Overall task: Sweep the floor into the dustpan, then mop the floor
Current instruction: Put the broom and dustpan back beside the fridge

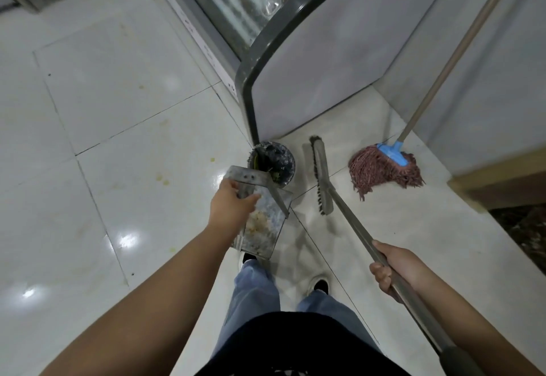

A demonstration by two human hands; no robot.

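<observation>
The metal dustpan (263,222), holding pale debris, is gripped by the left hand (232,207) at its handle, beside a small dark bin (273,161). The right hand (393,269) is wrapped around the broom (322,180) handle. A red mop (384,169) rests on the tiled floor (118,110). No writing is readable.

I stand in what looks like a shop. At the far side, a glass-fronted display cooler (236,6) holds bottles, and glossy pale tiles (103,95) cover the floor.
</observation>
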